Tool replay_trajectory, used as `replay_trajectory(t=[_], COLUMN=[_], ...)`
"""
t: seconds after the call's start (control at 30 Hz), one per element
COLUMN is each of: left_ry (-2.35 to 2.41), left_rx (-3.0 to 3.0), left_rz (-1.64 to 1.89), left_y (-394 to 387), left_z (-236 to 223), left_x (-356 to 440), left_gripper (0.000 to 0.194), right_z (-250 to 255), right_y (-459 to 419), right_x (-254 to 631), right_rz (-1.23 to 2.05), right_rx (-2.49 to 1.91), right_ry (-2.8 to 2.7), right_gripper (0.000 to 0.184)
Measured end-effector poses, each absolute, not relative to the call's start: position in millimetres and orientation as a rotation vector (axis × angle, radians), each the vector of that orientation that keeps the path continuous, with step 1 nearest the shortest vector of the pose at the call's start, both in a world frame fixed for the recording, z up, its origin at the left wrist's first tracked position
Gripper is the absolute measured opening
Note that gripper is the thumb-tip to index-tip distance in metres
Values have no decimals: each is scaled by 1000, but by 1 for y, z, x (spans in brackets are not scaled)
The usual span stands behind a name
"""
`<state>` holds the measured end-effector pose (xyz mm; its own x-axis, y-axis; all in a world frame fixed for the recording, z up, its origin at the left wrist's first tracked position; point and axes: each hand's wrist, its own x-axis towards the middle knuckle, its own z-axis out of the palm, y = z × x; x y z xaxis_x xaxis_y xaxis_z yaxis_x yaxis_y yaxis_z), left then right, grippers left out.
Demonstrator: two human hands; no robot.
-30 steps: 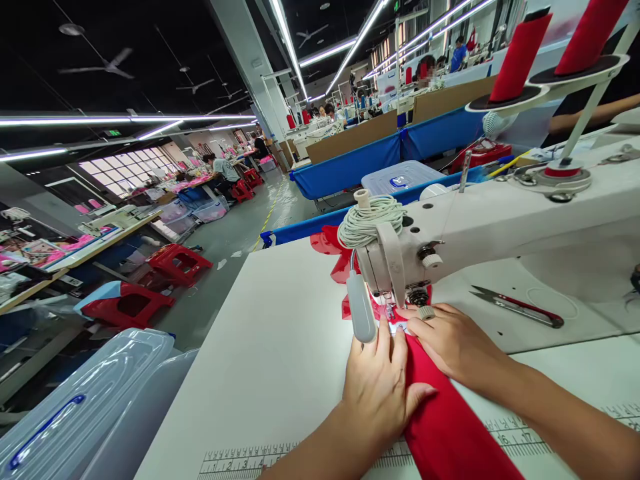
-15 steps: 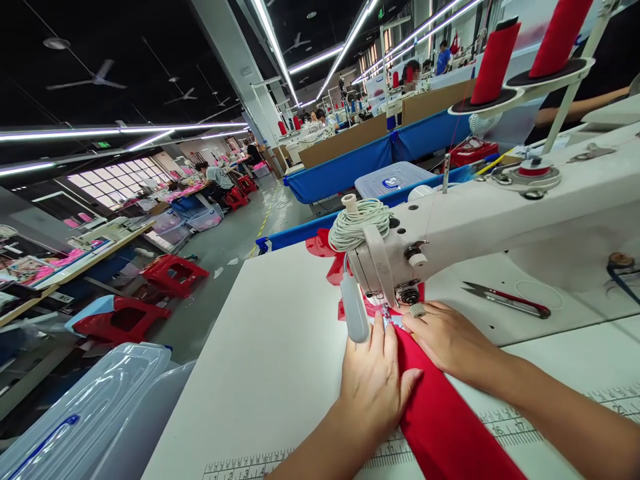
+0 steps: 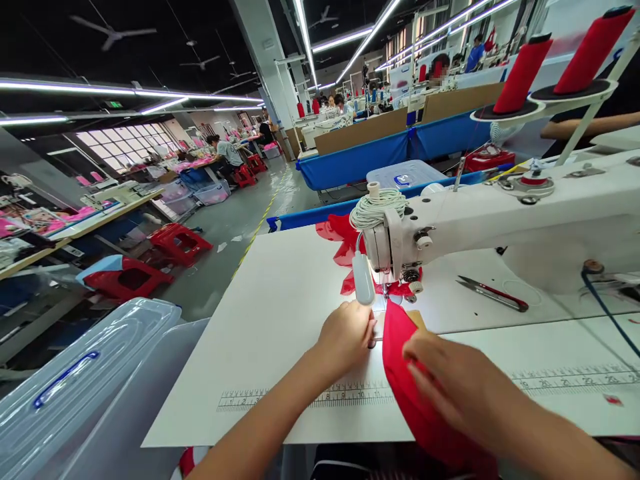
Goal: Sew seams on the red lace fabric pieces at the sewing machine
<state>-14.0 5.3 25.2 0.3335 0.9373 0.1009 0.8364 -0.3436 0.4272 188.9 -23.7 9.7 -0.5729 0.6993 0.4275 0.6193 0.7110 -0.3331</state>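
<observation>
A strip of red fabric [image 3: 400,360] runs from under the needle area of a white sewing machine [image 3: 480,227] down over the table's front edge. My right hand [image 3: 450,370], slightly blurred, grips the strip's right side. To the left of the cloth, my left hand [image 3: 347,327] is closed with curled fingers close to the needle plate; whatever it pinches is hidden. Behind the machine head lies more red, partly see-through fabric [image 3: 345,250]. A white lamp [image 3: 363,279] hangs by the needle, and pale cord [image 3: 379,210] is coiled on top of the head.
Thread snips [image 3: 493,293] rest on the machine bed at right. A printed ruler [image 3: 345,395] crosses the white table [image 3: 270,293]. Lidded clear bins [image 3: 100,373] stand at left. Red thread cones [image 3: 525,73] rise at upper right. People sit at machines farther back.
My left hand has gone from lying flat on the fabric to curled beside it. My right hand has pulled back from the needle and taken hold of the strip. The view has shifted.
</observation>
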Motion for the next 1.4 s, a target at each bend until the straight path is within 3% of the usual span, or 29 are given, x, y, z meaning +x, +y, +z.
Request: replay_trajectory(t=[0.17,0.27,0.47,0.77,1.03,1.23,1.4], left_ry=[1561,1605,1548,1466,1063,849,691], left_rx=[2244,2178,2283,2477,1222,620,502], left_rz=[249,199,472,475,801,930,992], left_y=[-25,-43,-71,-87,-71,-70,-74], left_z=[24,18,6,-7,5,-2,4], left_x=[-24,-22,-2,26,30,35,36], left_gripper=[17,12,8,11,44,46,35], right_z=[-15,-34,-37,-19,-25,-32,-29], right_y=[-86,-95,-89,-86,-103,-107,-97], right_x=[182,191,216,217,187,195,198], right_rz=[2,-18,-47,376,337,636,702], right_rx=[-1115,-1151,-1386,-1513,-941,-1247,-1477], right_ry=[-2349,-2245,-2055,-1678,-2056,-1757,-1609], right_gripper=[9,14,21,25,18,15,36])
